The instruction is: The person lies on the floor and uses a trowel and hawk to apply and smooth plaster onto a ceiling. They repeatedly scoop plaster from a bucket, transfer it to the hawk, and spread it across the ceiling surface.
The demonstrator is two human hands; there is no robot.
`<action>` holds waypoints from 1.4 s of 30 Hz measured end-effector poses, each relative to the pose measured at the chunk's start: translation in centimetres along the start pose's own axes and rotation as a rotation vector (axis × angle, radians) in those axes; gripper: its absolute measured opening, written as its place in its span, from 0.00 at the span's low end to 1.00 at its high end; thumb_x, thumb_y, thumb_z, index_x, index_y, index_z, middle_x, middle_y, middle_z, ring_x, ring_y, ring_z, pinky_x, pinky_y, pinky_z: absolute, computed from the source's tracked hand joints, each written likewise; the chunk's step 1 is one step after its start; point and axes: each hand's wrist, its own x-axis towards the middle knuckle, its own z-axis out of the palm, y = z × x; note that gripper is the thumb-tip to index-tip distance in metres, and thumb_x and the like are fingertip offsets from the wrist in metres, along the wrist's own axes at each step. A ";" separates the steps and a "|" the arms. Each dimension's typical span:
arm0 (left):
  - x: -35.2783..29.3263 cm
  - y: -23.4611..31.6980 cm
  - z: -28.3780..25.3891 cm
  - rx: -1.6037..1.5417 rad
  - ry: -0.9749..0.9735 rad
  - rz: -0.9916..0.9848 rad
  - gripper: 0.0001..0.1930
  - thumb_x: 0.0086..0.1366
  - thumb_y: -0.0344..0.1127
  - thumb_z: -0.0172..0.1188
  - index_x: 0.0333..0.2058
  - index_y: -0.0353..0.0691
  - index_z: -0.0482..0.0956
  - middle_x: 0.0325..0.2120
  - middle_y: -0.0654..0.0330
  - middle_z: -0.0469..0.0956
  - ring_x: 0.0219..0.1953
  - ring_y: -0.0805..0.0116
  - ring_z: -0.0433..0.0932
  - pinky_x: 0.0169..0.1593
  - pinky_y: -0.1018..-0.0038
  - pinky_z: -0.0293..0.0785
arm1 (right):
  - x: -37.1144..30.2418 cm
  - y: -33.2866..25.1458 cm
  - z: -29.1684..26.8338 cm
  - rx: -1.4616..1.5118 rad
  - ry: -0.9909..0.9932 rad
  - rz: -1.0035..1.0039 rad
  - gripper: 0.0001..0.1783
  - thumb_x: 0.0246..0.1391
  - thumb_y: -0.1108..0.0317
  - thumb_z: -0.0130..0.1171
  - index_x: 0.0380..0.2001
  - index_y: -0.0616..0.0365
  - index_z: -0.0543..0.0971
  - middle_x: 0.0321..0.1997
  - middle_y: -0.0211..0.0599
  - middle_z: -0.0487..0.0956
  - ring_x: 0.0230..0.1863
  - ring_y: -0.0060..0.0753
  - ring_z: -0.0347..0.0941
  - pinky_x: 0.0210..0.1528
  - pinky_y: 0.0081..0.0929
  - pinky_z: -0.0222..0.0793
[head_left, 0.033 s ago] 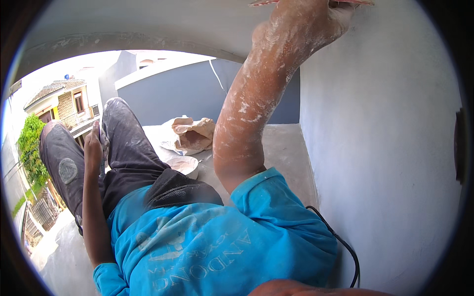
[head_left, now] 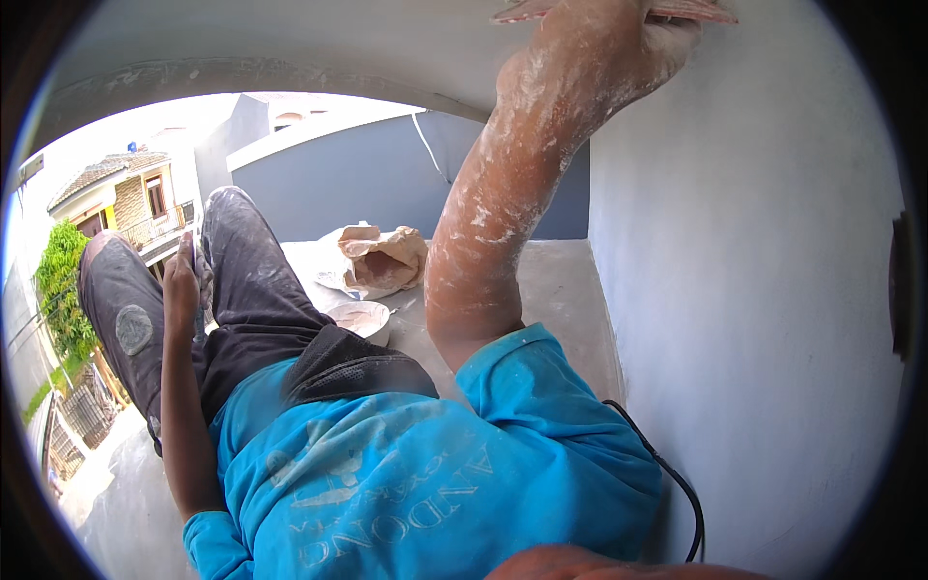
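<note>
My right hand (head_left: 604, 48), dusted with white plaster up the forearm, is raised at the top of the view. Its fingers close on a wide, flat scraper (head_left: 522, 12), reddish and smeared with white, up where the ceiling (head_left: 290, 39) meets the right wall (head_left: 744, 242). The fingertips and part of the scraper are hidden behind the hand. Lower down, my left hand (head_left: 182, 287) rests between my raised knees. It is closed around a flat greyish thing seen edge-on, whose kind I cannot make out.
Beyond my hip stand a white bucket (head_left: 362, 321) of pale paste and an open paper sack (head_left: 377, 263) of powder on the grey floor. A black cable (head_left: 677, 474) runs along the right wall. At the left, an open side shows a house (head_left: 130, 198) and a tree (head_left: 66, 280).
My right hand and the scraper sit slightly lower and further right in the view, with more of the scraper showing. My left hand stays between my knees.
</note>
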 end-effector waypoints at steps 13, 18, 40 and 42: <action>0.2 0.9 -0.5 0.021 -0.018 -0.008 0.21 0.73 0.47 0.41 0.20 0.46 0.67 0.12 0.70 0.62 0.09 0.80 0.56 0.12 0.79 0.51 | 8.6 7.1 -7.9 0.214 0.082 0.162 0.33 0.38 0.76 0.47 0.54 0.73 0.62 0.50 0.48 0.67 0.51 0.47 0.69 0.53 0.45 0.73; 1.2 -0.4 -1.6 0.023 -0.040 0.030 0.23 0.73 0.48 0.40 0.20 0.46 0.69 0.11 0.71 0.62 0.10 0.81 0.56 0.13 0.81 0.50 | 6.6 4.3 -5.4 0.237 -0.025 0.052 0.29 0.39 0.75 0.49 0.49 0.78 0.66 0.47 0.51 0.69 0.48 0.49 0.72 0.50 0.46 0.76; 0.1 0.6 -0.9 -0.023 -0.007 0.006 0.23 0.73 0.49 0.39 0.19 0.45 0.64 0.10 0.69 0.59 0.08 0.79 0.54 0.12 0.79 0.50 | 3.1 10.2 -7.9 -0.547 -0.116 -0.785 0.33 0.58 0.77 0.42 0.64 0.67 0.45 0.64 0.61 0.51 0.65 0.57 0.54 0.66 0.51 0.54; -0.1 0.4 -1.0 0.003 -0.009 -0.012 0.23 0.73 0.48 0.39 0.19 0.45 0.65 0.10 0.69 0.59 0.07 0.79 0.54 0.11 0.80 0.50 | 5.7 14.9 -9.4 -0.670 -0.130 -0.906 0.36 0.58 0.78 0.41 0.67 0.65 0.39 0.69 0.62 0.44 0.70 0.59 0.47 0.70 0.53 0.46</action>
